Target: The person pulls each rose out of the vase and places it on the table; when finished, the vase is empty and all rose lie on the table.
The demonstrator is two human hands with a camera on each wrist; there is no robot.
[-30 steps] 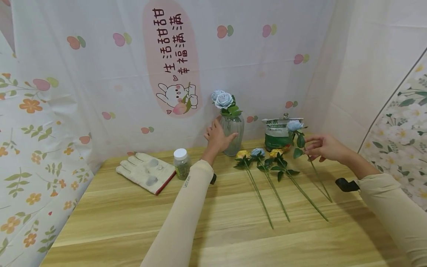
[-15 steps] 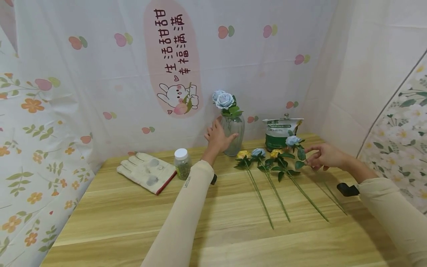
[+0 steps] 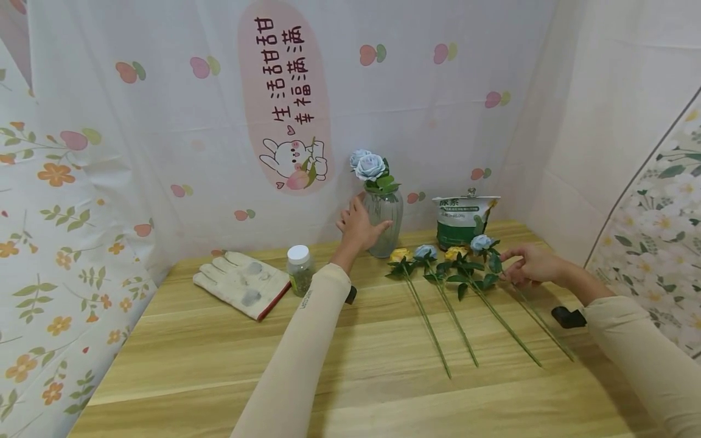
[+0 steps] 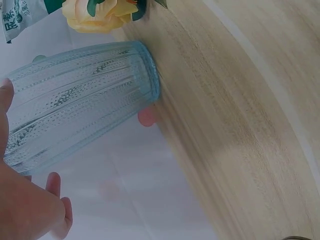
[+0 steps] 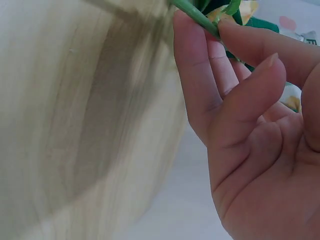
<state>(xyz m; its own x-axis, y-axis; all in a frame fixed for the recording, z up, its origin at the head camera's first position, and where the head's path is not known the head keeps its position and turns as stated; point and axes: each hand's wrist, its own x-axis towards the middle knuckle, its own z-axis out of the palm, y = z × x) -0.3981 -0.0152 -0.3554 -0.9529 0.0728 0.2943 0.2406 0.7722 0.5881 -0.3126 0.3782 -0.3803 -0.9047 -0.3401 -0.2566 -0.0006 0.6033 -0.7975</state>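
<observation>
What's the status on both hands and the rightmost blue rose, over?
Left hand against vase. Right hand pinching stem of rightmost blue rose, low over the table. Yellow rose close alongside, possibly in the way.

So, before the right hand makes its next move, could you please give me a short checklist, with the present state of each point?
1. Vase upright: ok, it stands on the table.
2. Left hand at the vase: ok, thumb across its front.
3. Right hand on the far-right rose: ok, it pinches the stem.
4. Firm pinch: cannot tell.
5. Leaves clear of the yellow rose beside it: not ok, they overlap in the head view.
6. Jar closed: ok, white lid on.
</observation>
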